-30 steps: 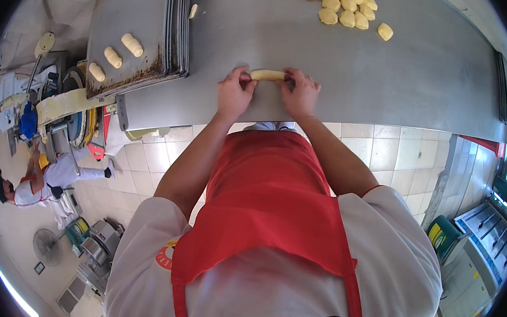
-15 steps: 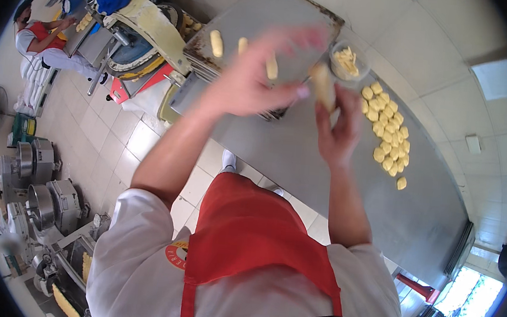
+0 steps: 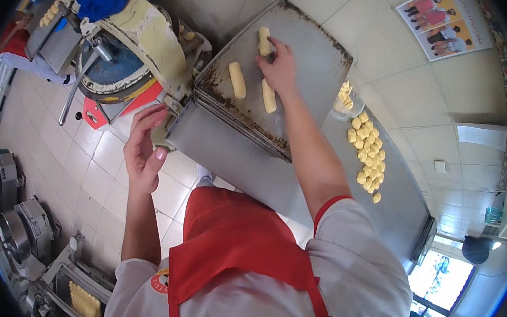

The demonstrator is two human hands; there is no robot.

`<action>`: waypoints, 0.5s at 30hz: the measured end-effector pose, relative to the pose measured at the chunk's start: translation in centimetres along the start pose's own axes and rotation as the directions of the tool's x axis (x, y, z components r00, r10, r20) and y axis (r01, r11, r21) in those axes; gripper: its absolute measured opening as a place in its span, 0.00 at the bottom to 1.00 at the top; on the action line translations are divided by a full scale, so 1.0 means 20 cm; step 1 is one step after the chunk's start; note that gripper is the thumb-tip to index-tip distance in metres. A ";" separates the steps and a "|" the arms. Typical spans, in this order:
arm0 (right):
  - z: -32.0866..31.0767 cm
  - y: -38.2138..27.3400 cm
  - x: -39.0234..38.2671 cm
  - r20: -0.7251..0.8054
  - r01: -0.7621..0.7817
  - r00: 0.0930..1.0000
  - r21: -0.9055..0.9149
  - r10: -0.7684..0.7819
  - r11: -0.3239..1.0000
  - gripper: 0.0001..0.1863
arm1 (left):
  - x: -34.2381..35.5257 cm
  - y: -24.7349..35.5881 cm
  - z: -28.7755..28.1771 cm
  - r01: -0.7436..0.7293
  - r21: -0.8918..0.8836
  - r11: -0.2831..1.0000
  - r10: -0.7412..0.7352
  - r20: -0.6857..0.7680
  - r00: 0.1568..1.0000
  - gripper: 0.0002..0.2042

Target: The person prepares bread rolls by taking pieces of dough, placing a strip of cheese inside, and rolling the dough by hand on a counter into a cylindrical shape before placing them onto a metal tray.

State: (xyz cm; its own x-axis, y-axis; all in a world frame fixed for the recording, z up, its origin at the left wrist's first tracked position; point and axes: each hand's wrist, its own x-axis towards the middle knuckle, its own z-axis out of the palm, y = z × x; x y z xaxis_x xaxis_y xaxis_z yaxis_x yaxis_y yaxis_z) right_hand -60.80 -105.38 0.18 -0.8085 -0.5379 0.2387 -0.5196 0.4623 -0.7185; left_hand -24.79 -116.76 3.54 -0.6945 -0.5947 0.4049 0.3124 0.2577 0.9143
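Note:
My right hand (image 3: 280, 66) reaches over the top baking tray (image 3: 314, 62), its thumb and fingers closed about the lower right side of a pale yellow dough roll (image 3: 264, 41). Nearer to me on the same tray lie two more rolls, a left one (image 3: 237, 80) and a right one (image 3: 268, 96), both apart from the hand. My left hand (image 3: 145, 147) is raised to the left of the table, palm inward. Its fingers are extended, its thumb stands apart, and nothing is in it.
Many small dough pieces (image 3: 367, 152) lie in a cluster on the metal table (image 3: 379, 222). Beside them stands a clear tub of yellow strips (image 3: 346, 100). A round dough machine with a long lever (image 3: 74, 94) is at the left. Another person's red sleeve (image 3: 15, 44) shows farther off.
My right hand has gone from above the table to a roll on the tray. My left hand has drawn back leftward from over the tray. The view has shifted.

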 end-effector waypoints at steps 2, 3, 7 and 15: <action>0.03 0.03 0.06 0.027 0.076 0.997 -0.083 -0.074 0.994 0.32 | 0.02 -0.04 0.00 0.039 -0.054 0.998 -0.037 0.031 0.999 0.33; 0.04 0.05 0.09 0.027 0.097 0.995 -0.136 -0.094 0.986 0.33 | 0.04 -0.04 0.03 0.040 -0.066 0.997 -0.035 0.067 0.997 0.33; -0.04 0.08 0.11 0.108 0.174 0.982 -0.200 -0.155 0.964 0.29 | 0.15 -0.08 0.17 0.017 -0.080 0.997 -0.001 0.201 0.980 0.31; -0.80 0.28 -0.74 -0.313 0.022 0.950 0.014 -0.017 1.000 0.21 | 0.79 -0.20 0.78 -0.254 0.297 0.921 0.174 0.269 0.947 0.14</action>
State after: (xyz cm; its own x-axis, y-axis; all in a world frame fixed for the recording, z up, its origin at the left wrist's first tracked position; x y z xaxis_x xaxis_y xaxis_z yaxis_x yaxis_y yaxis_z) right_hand -56.17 -83.62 3.09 -0.8454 -0.2982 0.4431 -0.5337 0.4404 -0.7220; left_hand -47.11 -115.34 6.38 -0.7779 -0.3134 0.5447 0.2715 0.6140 0.7411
